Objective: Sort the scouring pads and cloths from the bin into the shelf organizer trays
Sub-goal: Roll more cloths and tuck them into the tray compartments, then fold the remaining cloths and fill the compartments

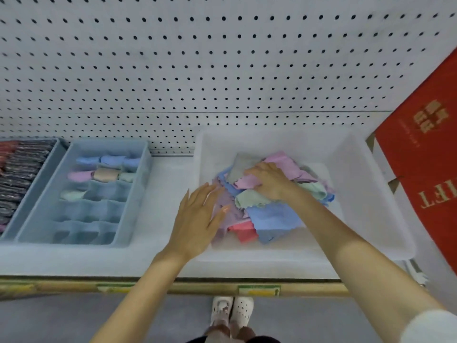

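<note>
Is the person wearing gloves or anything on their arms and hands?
No gloves: the left hand and right hand are bare, with no watch or bracelet showing. The only clothing in view is a white sleeve high up the right arm.

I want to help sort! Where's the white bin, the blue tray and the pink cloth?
white bin [363, 194]: head view, right wall.
blue tray [140, 189]: head view, right rim.
pink cloth [294, 167]: head view, top fold.
</note>
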The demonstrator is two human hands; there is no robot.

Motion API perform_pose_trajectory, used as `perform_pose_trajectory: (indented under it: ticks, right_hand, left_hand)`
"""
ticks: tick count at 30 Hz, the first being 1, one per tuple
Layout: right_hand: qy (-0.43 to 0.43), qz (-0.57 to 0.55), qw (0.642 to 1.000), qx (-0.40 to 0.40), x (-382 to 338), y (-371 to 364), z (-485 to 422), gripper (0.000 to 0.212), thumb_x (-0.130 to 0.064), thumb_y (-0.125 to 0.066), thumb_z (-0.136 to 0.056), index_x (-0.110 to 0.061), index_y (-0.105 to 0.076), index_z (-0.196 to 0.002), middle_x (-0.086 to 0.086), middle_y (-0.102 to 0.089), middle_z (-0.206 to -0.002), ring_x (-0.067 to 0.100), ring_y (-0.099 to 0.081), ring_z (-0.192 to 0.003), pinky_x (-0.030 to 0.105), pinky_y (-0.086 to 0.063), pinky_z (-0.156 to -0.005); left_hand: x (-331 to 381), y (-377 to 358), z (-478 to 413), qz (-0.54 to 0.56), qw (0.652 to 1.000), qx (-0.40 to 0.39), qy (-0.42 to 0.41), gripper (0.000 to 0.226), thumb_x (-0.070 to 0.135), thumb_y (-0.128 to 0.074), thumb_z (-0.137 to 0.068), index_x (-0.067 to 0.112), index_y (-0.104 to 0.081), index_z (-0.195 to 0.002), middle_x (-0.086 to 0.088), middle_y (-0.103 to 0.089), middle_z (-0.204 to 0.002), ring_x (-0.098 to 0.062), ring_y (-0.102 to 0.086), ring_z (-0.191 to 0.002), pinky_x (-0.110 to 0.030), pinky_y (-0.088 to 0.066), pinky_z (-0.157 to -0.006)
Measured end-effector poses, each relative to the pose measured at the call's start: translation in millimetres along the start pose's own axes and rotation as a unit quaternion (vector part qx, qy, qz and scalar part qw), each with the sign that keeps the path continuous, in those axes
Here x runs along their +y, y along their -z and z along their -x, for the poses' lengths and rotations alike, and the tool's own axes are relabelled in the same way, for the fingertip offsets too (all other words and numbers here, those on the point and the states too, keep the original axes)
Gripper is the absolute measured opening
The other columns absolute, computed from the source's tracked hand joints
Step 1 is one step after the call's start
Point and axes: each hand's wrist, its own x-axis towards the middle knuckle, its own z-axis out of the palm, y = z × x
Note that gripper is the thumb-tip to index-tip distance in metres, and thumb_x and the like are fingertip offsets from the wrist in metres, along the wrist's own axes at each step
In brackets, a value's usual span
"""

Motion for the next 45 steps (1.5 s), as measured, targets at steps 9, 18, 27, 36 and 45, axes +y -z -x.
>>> perform_pose_trajectory:
  ticks: [9,18,27,36,45]
  right_hand:
    - [0.033,0.049,0.998,-0.009,-12,27,5,0.017,-0.03,-0.058,-0.089,-0.019,-0.048,-0.082,0.004,-0.05,-0.086,0.022,-0.043,-0.085,0.031,-0.028,-0.077]
    - [0.053,0.028,0.998,-0.009,-17,88,47,0.024,-0.016,-0.063,-0.08,-0.023,-0.048,-0.064,-0.005,-0.051,-0.067,0.021,-0.051,-0.077,0.033,-0.03,-0.079]
    - [0.143,-0.286,0.947,0.007,-50,183,130,0.019,-0.003,-0.066,-0.087,-0.017,-0.06,-0.076,-0.006,-0.057,-0.069,0.009,-0.05,-0.067,0.021,-0.042,-0.064]
    - [0.089,-0.3,0.949,-0.034,-29,194,172,0.017,-0.017,-0.074,-0.075,-0.01,-0.069,-0.09,0.006,-0.067,-0.084,0.014,-0.06,-0.078,0.027,-0.045,-0.072]
    - [0.122,-0.606,0.774,0.134,-62,176,175,0.025,-0.022,-0.067,-0.084,-0.011,-0.069,-0.107,0.009,-0.072,-0.105,0.02,-0.067,-0.097,0.027,-0.053,-0.082]
  left_hand:
    - [-1,0,1,-0.038,0.999,-0.006,0.004,0.088,0.069,0.006,-0.089,0.021,-0.045,-0.143,0.003,-0.042,-0.15,-0.012,-0.027,-0.144,-0.031,0.0,-0.119]
    - [7,14,-5,0.1,0.991,0.087,-0.023,0.065,0.06,-0.029,-0.095,0.026,-0.021,-0.15,0.014,-0.013,-0.158,0.005,-0.004,-0.145,-0.024,0.004,-0.119]
    - [84,102,-74,0.376,0.914,-0.147,-0.03,0.015,0.024,-0.075,-0.082,0.016,-0.067,-0.09,0.011,-0.064,-0.074,-0.007,-0.057,-0.066,-0.021,-0.044,-0.061]
    - [97,162,-79,0.506,0.858,-0.08,-0.038,0.027,-0.008,-0.065,-0.083,0.018,-0.068,-0.077,0.003,-0.066,-0.072,-0.019,-0.055,-0.072,-0.03,-0.042,-0.067]
    - [132,185,-79,0.429,0.893,-0.094,-0.097,0.038,0.002,-0.076,-0.078,0.019,-0.058,-0.107,-0.017,-0.073,-0.09,-0.02,-0.064,-0.074,-0.032,-0.05,-0.074]
